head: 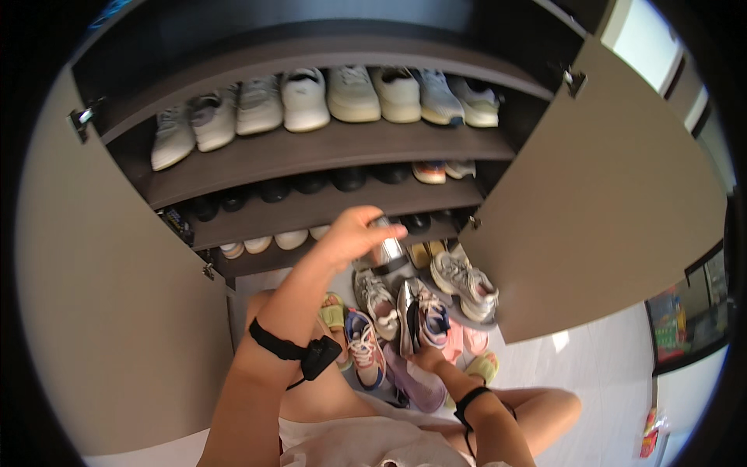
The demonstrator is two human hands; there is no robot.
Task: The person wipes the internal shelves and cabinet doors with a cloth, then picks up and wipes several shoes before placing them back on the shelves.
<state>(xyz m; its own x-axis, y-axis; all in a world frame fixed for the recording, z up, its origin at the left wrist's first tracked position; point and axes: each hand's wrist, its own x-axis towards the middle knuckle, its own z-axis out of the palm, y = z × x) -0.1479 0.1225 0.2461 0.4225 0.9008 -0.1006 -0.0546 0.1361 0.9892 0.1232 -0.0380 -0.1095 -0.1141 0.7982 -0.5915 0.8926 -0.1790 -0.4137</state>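
Note:
My left hand [357,233] grips a shiny silver shoe [391,250] with a dark band, held in front of the cabinet's lower shelves; the fingers hide part of it. Closer to my body, my right hand [429,357] holds the near end of another silver shoe [405,318]. Right beside that shoe is a multicoloured laced sneaker [433,318], and a matching sneaker [364,349] stands to its left. A grey-white sneaker [376,300] lies between them, farther off. Below my right hand rests a purple shoe [417,379].
The open shoe cabinet has a left door [117,292] and a right door [607,198] swung outward. White sneakers [353,96] line an upper shelf [327,143], with dark shoes [350,179] below. Chunky sneakers [467,283] and pink slippers [475,338] sit at the right.

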